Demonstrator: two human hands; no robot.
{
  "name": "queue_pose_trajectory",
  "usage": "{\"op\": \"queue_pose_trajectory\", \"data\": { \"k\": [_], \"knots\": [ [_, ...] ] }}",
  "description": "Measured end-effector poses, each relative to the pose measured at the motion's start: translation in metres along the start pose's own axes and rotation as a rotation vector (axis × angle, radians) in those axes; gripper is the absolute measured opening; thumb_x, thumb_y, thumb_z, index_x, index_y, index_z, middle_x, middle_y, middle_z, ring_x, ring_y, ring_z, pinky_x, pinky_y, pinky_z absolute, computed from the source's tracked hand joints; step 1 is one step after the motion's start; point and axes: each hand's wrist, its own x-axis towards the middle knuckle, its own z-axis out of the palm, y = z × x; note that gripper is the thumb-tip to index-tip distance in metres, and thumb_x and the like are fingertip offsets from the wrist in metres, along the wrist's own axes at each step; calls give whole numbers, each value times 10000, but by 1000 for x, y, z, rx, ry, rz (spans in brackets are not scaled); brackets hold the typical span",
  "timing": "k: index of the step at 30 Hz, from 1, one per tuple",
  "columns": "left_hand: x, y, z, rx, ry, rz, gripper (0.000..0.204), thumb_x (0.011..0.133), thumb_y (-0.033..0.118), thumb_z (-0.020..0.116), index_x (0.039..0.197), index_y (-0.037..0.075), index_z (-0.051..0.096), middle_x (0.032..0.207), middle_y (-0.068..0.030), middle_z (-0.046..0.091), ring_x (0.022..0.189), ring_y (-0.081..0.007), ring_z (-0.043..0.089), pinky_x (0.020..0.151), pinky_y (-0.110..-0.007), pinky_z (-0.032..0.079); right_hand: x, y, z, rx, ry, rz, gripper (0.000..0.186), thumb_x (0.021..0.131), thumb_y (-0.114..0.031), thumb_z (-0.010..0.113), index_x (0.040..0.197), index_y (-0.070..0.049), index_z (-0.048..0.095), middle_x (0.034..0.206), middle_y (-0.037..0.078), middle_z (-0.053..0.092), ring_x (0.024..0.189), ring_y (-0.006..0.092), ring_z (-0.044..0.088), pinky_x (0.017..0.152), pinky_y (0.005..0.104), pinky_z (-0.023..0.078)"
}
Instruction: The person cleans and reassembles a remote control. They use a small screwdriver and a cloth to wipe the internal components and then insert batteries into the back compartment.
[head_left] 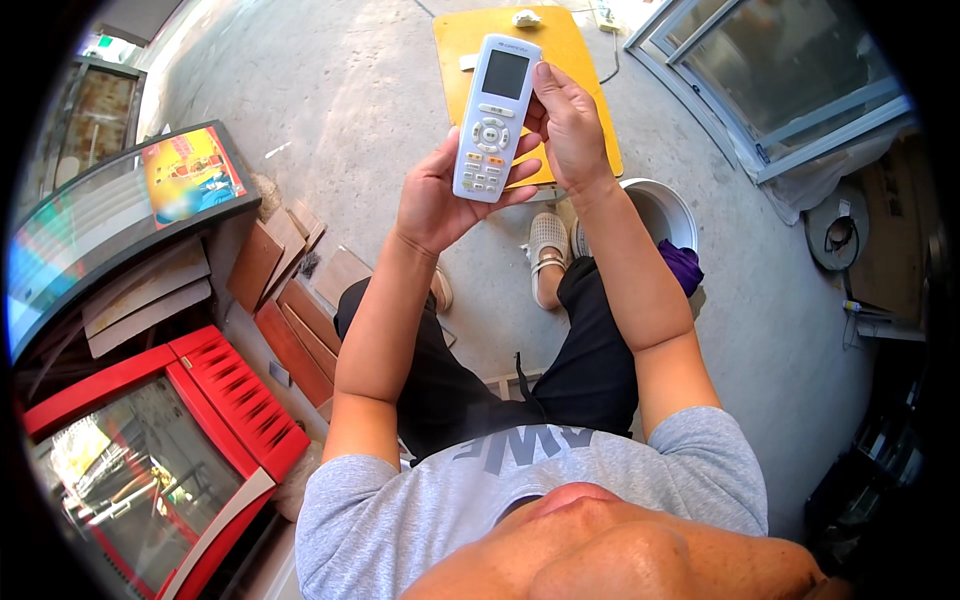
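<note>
A white remote control (490, 133) with a dark blank screen and grey and orange buttons is held up in front of me, slightly tilted. My left hand (437, 198) cradles its lower end from behind, with fingertips showing past its right edge. At its upper right side, my right hand (572, 125) grips it, the thumb on the edge beside the screen. Beyond the remote stands a yellow tabletop (590, 60), bearing a small crumpled white thing (526, 18) at its far edge and a white piece partly hidden behind the remote.
A white bucket (672, 205) with a purple cloth (680, 268) stands right of my feet. At left are a red-framed glass cabinet (240, 400), a curved glass display case (100, 225) and brown boards (258, 262). Framed glass panels (790, 80) lean at the far right, near a round reel (838, 230).
</note>
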Motion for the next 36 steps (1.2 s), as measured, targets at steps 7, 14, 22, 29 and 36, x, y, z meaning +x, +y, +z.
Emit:
{"op": "queue_pose_trajectory", "data": {
  "k": [7,14,22,29,36],
  "knots": [
    [2,1,4,218,125,55,567,1041,370,220,1451,4,357,1380,-235,503,1146,-359,598,946,-486,519,0,-2,-2,-107,-44,67,352,1032,-288,481,1169,6,619,978,55,676,863,114,656,800,258,535],
    [3,-4,2,491,476,290,551,1048,440,232,1278,20,506,1138,-150,634,963,-229,663,785,-387,586,-7,5,6,-273,-338,177,429,949,-169,611,1316,37,525,1084,94,663,921,122,645,792,273,542],
    [2,-2,-1,478,526,371,524,1058,405,233,1290,18,499,1135,-132,625,995,-230,639,885,-406,531,-8,10,10,-314,-420,168,466,943,-120,601,1357,54,477,1193,106,618,985,140,626,802,291,539],
    [-1,-2,0,483,525,426,481,1050,349,238,1256,29,532,1130,-116,639,1004,-209,626,894,-378,503,-11,11,14,-281,-416,166,493,934,-106,601,1382,47,465,1206,94,611,1015,130,597,842,279,511],
    [-2,-3,1,522,503,506,478,1048,382,235,1207,60,551,1081,-91,642,964,-165,620,875,-333,497,-11,14,15,-286,-427,105,475,927,-97,612,1368,35,499,1193,91,629,1013,124,598,846,271,502]
  ]
}}
